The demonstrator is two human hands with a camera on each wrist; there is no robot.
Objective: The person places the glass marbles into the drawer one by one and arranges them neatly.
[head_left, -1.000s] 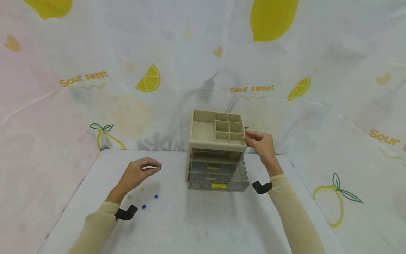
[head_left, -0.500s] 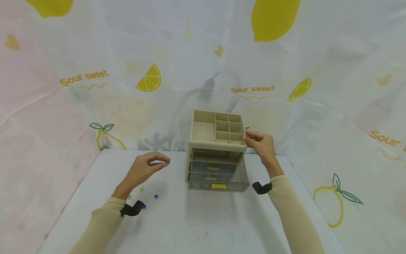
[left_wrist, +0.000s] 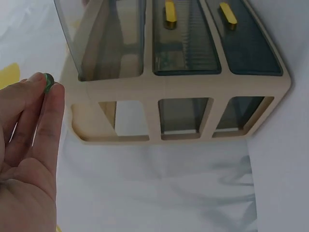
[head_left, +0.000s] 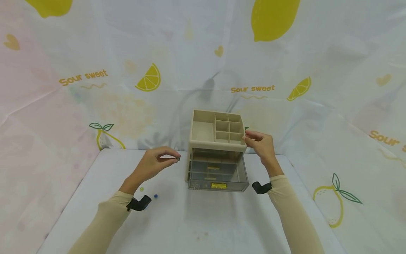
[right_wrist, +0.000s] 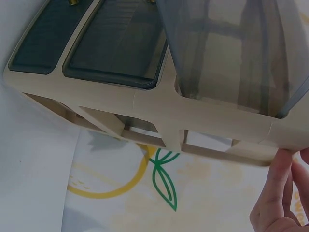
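A beige desktop drawer organizer (head_left: 190,158) stands at the middle back of the table. Its top drawer (head_left: 219,185), see-through grey with a yellow handle, is pulled out. My left hand (head_left: 153,164) is in the air just left of the organizer. Between thumb and fingertips it pinches a small dark green glass marble (left_wrist: 49,83), partly covered by the fingers. With thumb and fingers, my right hand (head_left: 261,146) grips the organizer's upper right edge; the right wrist view shows the fingers (right_wrist: 277,181) against the beige frame.
A yellow-green marble (head_left: 141,189) and a blue marble (head_left: 155,196) lie on the white table (head_left: 158,229) by the left forearm. The two lower drawers (left_wrist: 186,43) are pushed in. Open compartments (head_left: 203,131) form the organizer's top. A lemon-print cloth (head_left: 142,116) hangs close behind.
My left hand has moved right and slightly up with the marble, closer to the organizer. Its forearm now covers two of the loose marbles. The right hand and the drawer stay put.
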